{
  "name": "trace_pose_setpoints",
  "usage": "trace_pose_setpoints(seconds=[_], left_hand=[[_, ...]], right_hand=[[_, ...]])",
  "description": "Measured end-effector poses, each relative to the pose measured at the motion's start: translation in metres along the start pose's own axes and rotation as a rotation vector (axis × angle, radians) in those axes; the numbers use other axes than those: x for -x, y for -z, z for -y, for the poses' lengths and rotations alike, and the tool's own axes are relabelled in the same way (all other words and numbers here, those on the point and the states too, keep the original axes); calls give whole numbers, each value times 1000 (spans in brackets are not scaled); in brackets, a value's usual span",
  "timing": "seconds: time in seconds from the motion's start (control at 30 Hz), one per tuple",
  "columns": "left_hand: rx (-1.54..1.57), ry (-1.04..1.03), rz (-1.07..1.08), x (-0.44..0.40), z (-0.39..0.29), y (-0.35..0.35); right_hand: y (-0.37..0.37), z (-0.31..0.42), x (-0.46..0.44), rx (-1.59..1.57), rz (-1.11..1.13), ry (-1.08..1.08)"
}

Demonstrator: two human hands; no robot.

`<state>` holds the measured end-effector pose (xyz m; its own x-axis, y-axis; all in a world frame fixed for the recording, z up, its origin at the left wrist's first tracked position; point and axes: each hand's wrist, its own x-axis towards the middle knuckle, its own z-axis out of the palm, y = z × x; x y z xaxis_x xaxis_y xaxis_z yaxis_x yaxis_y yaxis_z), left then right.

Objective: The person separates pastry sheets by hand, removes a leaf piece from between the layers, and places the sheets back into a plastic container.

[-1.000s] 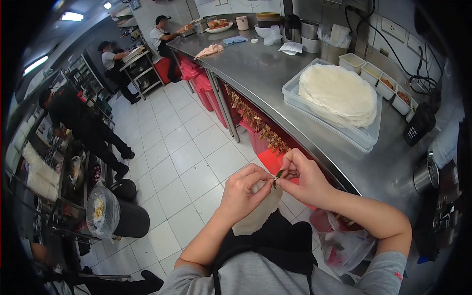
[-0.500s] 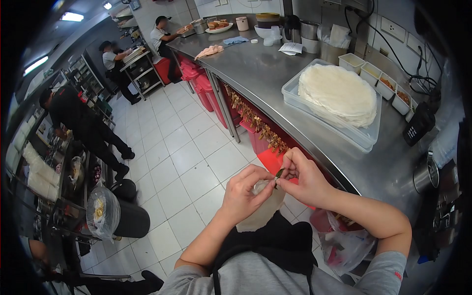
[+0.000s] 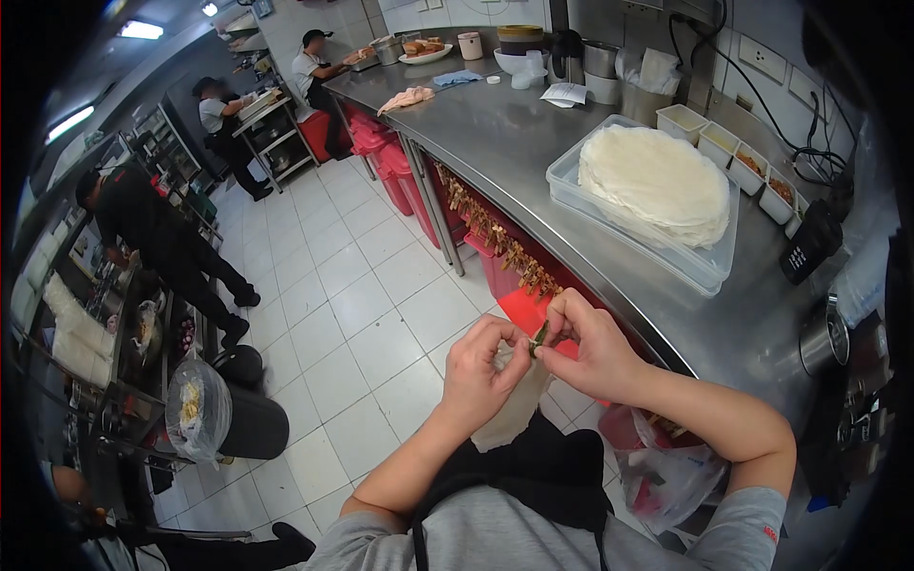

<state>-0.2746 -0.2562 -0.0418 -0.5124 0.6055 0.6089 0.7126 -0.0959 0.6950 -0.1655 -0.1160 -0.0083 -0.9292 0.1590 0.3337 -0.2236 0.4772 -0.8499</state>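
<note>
In front of my apron, a thin pale wrapper (image 3: pixel 509 419) hangs down like a pouch, its gathered top between my hands. A narrow green strip (image 3: pixel 540 335), like a leaf or chive, lies at that gathered top. My left hand (image 3: pixel 484 366) pinches there with thumb and fingertips, partly covering the wrapper. From the other side, my right hand (image 3: pixel 592 347) pinches the green strip between thumb and forefinger. A large stack of round white wrappers (image 3: pixel 652 186) rests in a clear plastic tub (image 3: pixel 628 247) on the steel counter (image 3: pixel 514 143) at the right.
Small tubs of fillings (image 3: pixel 750 164) line the wall behind the stack. Clothes-pegs (image 3: pixel 495 238) hang under the counter edge, near red bins (image 3: pixel 395 176). A dark bin (image 3: pixel 257 423) with a plastic bag stands left. One person (image 3: pixel 157 228) bends over shelving; others work farther back.
My fingers have shifted slightly around the green strip, and more of it shows at the gathered top. The hanging wrapper has swung a little and looks narrower.
</note>
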Motion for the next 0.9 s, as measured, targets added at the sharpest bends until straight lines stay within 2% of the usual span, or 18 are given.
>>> trace_pose_setpoints(seconds=[0.17,0.27,0.37,0.47,0.57,0.67,0.77,0.9], left_hand=[[37,83,-5,1,7,2],[353,199,-127,6,10,-4],[377,198,-128,9,11,-3],[26,222,-50,8,10,-1],[57,327,146,3,3,7],[141,409,242,5,16,9],[243,431,148,2,13,13],[186,385,117,0,15,17]], right_hand=[[-2,-4,0,-47,-66,-8],[-3,-9,-3,-314,-198,-82],[-2,-11,-4,-360,-218,-93],[-3,-7,-4,-339,-194,-100],[-2,-9,-5,-353,-198,-99],[-1,-9,-5,-356,-202,-116],[1,-6,-6,-369,-227,-125],[2,-13,-7,-434,-269,-150]])
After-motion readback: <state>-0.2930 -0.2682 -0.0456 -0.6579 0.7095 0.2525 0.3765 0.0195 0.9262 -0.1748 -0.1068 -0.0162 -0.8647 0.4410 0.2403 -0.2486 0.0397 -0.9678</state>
